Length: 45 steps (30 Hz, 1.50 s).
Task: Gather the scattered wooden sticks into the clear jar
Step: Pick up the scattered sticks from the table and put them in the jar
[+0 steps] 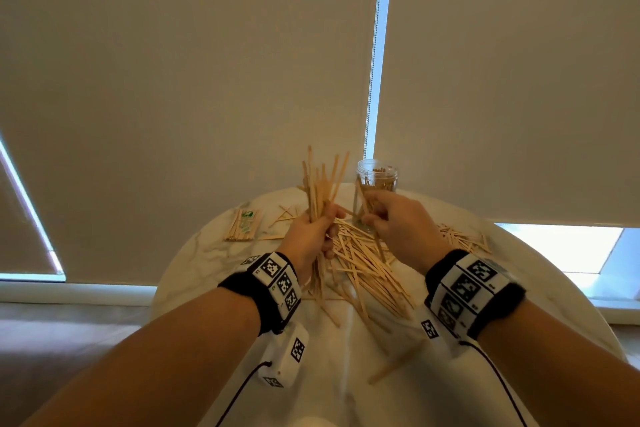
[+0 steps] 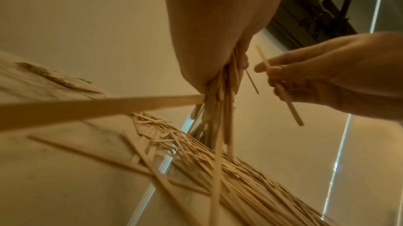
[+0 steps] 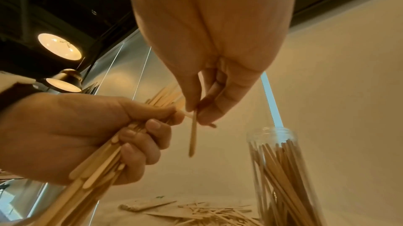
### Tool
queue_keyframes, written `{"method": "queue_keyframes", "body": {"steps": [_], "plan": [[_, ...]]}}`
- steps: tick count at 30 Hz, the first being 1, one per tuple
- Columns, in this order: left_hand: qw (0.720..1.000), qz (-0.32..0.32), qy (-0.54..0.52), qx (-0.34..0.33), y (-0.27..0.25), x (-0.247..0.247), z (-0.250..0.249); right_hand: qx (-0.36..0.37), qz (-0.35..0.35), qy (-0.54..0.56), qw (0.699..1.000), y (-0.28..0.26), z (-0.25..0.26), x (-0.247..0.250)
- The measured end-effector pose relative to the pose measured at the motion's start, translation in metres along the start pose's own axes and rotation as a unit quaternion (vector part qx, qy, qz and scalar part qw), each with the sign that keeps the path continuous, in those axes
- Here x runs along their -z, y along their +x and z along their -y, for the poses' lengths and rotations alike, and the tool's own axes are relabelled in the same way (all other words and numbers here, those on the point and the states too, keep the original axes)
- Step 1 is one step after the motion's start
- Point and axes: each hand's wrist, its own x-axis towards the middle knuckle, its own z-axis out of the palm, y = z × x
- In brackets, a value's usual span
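Note:
My left hand (image 1: 311, 236) grips an upright bundle of wooden sticks (image 1: 320, 180) above the round table; the fist (image 3: 82, 135) shows from the side in the right wrist view. Just to its right, my right hand (image 1: 394, 218) pinches a single stick (image 3: 193, 135) between thumb and fingers, close to the bundle. In the left wrist view that stick (image 2: 281, 88) crosses the right hand's fingers (image 2: 327, 74). The clear jar (image 1: 375, 180) stands upright behind the right hand, partly filled with sticks (image 3: 281, 169). A heap of loose sticks (image 1: 363, 260) lies on the table under both hands.
The white marble table (image 1: 536, 288) is small and round. A packet of sticks with a green label (image 1: 244, 224) lies at the back left. More loose sticks (image 1: 460, 236) lie at the right, and one stick (image 1: 396, 364) lies alone near the front. Window blinds hang close behind.

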Motion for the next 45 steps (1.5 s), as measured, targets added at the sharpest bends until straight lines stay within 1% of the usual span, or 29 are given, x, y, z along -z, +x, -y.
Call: {"method": "queue_keyframes", "body": {"steps": [2, 3, 5, 9, 10, 12, 14, 16, 18, 20, 23, 25, 27, 29, 30, 33, 35, 37, 39, 43, 45], "plan": [[0.999, 0.031, 0.002, 0.013, -0.005, -0.009, 0.000, 0.002, 0.056, -0.025, 0.998, 0.001, 0.009, -0.002], [0.999, 0.036, -0.002, 0.016, -0.007, -0.012, 0.000, -0.006, 0.071, -0.030, 0.997, 0.002, 0.010, -0.003], [0.999, 0.032, -0.001, 0.009, -0.009, -0.014, 0.001, -0.032, 0.069, -0.023, 0.997, 0.003, 0.008, -0.001], [1.000, -0.027, 0.006, -0.014, -0.006, -0.007, 0.001, -0.091, 0.033, -0.068, 0.993, 0.001, -0.006, 0.013], [0.999, -0.046, -0.001, -0.017, -0.005, -0.006, 0.001, -0.101, 0.027, -0.049, 0.993, 0.000, -0.010, 0.017], [0.997, -0.080, -0.019, -0.012, -0.003, -0.005, -0.002, -0.113, 0.027, 0.034, 0.993, -0.002, -0.012, 0.020], [0.996, -0.084, -0.036, -0.004, -0.002, -0.008, -0.005, -0.096, 0.033, 0.086, 0.991, -0.006, -0.005, 0.017], [0.996, -0.064, -0.056, 0.004, -0.004, -0.016, -0.007, -0.057, 0.049, 0.082, 0.994, -0.010, 0.006, 0.009], [0.996, -0.042, -0.078, 0.016, -0.009, -0.026, -0.010, -0.019, 0.075, 0.048, 0.996, -0.011, 0.016, 0.000], [0.994, -0.026, -0.103, 0.024, -0.013, -0.035, -0.013, 0.012, 0.076, -0.014, 0.997, -0.009, 0.022, -0.005], [0.991, -0.015, -0.131, 0.024, -0.015, -0.036, -0.016, 0.010, 0.076, -0.045, 0.996, -0.005, 0.023, -0.006], [0.993, -0.007, -0.118, 0.018, -0.015, -0.033, -0.014, 0.011, 0.089, -0.053, 0.995, -0.004, 0.022, -0.007], [0.996, -0.009, -0.085, 0.007, -0.014, -0.031, -0.012, 0.018, 0.100, -0.026, 0.994, -0.008, 0.023, -0.006], [0.997, -0.034, -0.073, -0.014, -0.010, -0.028, -0.014, -0.007, 0.122, 0.006, 0.993, -0.014, 0.023, -0.005], [0.994, -0.057, -0.093, -0.023, -0.006, -0.026, -0.017, -0.031, 0.143, 0.008, 0.989, -0.018, 0.023, -0.005], [0.970, -0.134, -0.197, -0.050, 0.004, -0.022, -0.030, -0.094, 0.244, -0.013, 0.965, -0.033, 0.021, -0.012], [0.964, -0.155, -0.210, -0.057, 0.009, -0.022, -0.034, -0.112, 0.293, 0.030, 0.949, -0.040, 0.022, -0.019], [0.966, -0.152, -0.203, -0.056, 0.009, -0.024, -0.036, -0.118, 0.298, 0.107, 0.941, -0.041, 0.022, -0.025], [0.966, -0.154, -0.195, -0.068, 0.011, -0.021, -0.039, -0.125, 0.288, 0.128, 0.941, -0.040, 0.020, -0.027], [0.959, -0.211, -0.162, -0.102, 0.021, 0.006, -0.050, -0.114, 0.296, 0.032, 0.948, -0.042, 0.006, -0.021], [0.961, -0.220, -0.140, -0.097, 0.021, 0.018, -0.047, -0.117, 0.265, 0.024, 0.957, -0.041, -0.003, -0.015]]}}
